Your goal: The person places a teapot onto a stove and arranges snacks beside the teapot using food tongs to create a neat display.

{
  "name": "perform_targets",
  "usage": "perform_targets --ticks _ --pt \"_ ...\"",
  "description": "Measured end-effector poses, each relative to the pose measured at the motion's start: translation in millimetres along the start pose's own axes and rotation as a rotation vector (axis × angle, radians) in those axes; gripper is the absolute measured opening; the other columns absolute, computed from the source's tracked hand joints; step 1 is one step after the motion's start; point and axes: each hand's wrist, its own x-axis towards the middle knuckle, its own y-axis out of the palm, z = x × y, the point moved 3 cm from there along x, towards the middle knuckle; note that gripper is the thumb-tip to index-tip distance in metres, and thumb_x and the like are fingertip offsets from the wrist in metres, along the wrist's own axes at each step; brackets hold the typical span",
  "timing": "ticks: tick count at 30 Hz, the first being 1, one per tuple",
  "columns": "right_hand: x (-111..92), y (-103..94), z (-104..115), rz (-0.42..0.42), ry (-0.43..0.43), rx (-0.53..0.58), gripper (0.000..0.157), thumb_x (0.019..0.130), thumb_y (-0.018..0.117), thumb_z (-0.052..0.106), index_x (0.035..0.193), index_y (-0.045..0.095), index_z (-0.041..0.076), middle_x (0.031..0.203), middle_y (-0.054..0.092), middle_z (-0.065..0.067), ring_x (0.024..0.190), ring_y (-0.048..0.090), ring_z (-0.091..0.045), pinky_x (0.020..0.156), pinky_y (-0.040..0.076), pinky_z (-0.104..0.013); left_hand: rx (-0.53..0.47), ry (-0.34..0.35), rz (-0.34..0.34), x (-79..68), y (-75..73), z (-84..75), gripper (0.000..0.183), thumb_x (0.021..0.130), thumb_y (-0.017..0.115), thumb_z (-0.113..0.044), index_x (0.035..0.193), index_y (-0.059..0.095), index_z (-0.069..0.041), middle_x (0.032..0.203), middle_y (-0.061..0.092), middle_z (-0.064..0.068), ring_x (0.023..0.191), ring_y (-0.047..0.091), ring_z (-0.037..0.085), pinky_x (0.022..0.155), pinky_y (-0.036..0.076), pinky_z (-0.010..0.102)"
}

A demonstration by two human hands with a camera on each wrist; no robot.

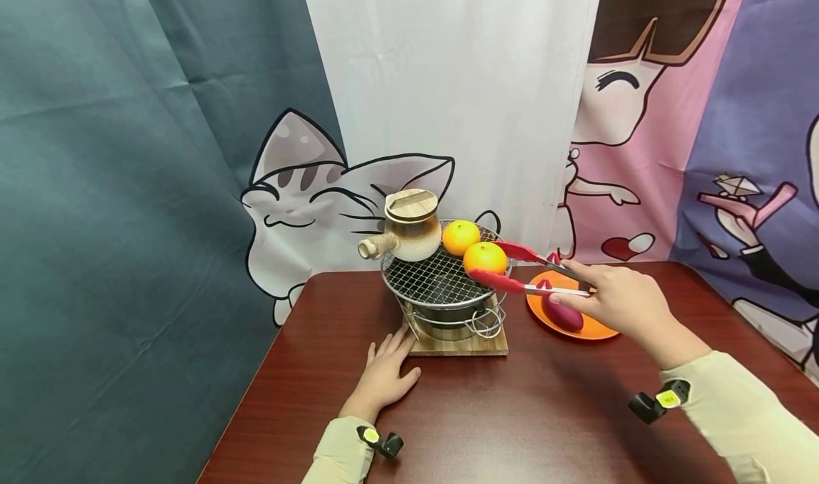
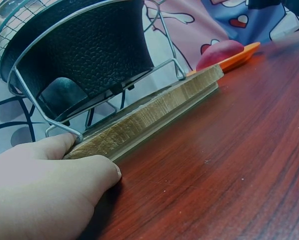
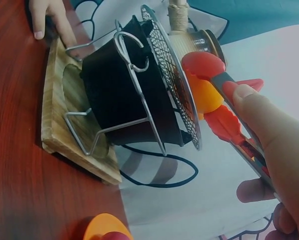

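One orange [image 1: 484,259] sits between the red tongs [image 1: 534,289], left of the right grip [image 1: 617,296] clamped on them

Left fingers [image 2: 58,146] touch the wooden board [image 2: 149,115].

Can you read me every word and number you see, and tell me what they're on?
No words or numbers can be read.
Small yellow label on the cream right sleeve's black strap: faint marks, too small and blurred.
Matching yellow label on the cream left sleeve: also too small.
Red-tipped metal tongs, brown-and-white round pot: no words seen.
Cartoon-printed cloth backdrop: drawings, no words seen.
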Motion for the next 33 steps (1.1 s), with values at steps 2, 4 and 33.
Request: perform_targets --ticks 2,4,33 --pt "-0.3 0.6 -0.4 -0.001 0.003 0.004 0.087 0.082 0.062 0.076 0.143 0.059 0.014 0.123 0.068 -0.022 0.088 0.068 -0.038 0.053 0.052 -0.045 0.003 0.001 -0.001 0.0 0.5 0.4 0.068 0.095 0.06 -0.039 0.157 0.041 -0.019 0.167 0.026 0.004 0.146 0.033 0.044 0.111 0.019 0.071" --pt "-0.7 0.9 -1.0 -0.006 0.005 0.009 0.087 0.082 0.062 0.076 0.143 0.06 0.014 0.121 0.069 -0.021 0.086 0.068 -0.037 0.053 0.051 -0.043 0.005 0.001 -0.003 0.1 0.8 0.7 0.068 0.095 0.06 -0.039 0.157 0.041 -0.019 0.167 0.026 0.003 0.146 0.033 0.043 0.111 0.019 0.071" --pt "-29.9 -2.5 -30.3 -0.191 0.019 0.074 0.079 0.076 0.079 0.062 0.136 0.065 0.013 0.074 0.064 0.006 0.064 0.054 -0.018 0.049 0.038 -0.032 -0.004 0.016 -0.021 -1.0 -2.0 -2.3 0.068 0.094 0.061 -0.037 0.155 0.043 -0.017 0.166 0.028 0.006 0.144 0.034 0.045 0.11 0.019 0.073"
